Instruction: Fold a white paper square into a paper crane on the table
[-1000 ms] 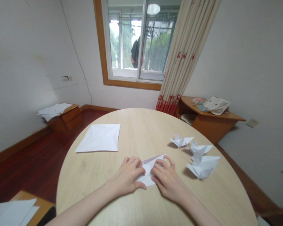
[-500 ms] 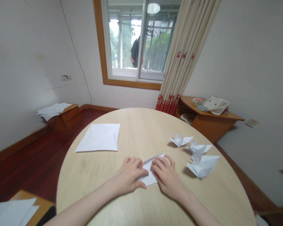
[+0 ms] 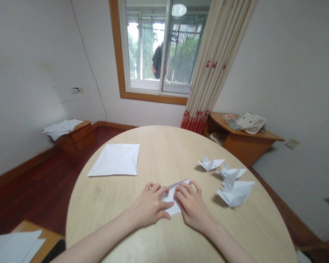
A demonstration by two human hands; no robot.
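Note:
A folded sheet of white paper [image 3: 173, 197] lies on the round table, partly covered by both hands. My left hand [image 3: 152, 204] grips its left side, the fingers bent over the edge and the thumb stretched across the near part. On the right side, my right hand [image 3: 191, 204] has curled fingers pressed onto the paper, with one finger by its far right tip. The far edge of the sheet stands up slightly as a narrow fold. How the layers lie under the fingers is hidden.
Three white folded paper birds [image 3: 237, 193] stand at the right of the light wooden table [image 3: 164, 149]. A flat stack of creased square paper [image 3: 116, 160] lies at the left. Beyond are a corner cabinet [image 3: 244, 144] and a small drawer cabinet [image 3: 82, 137].
My left index finger has shifted slightly to the right along the paper, and the left thumb has moved a little inward. My right hand has barely moved.

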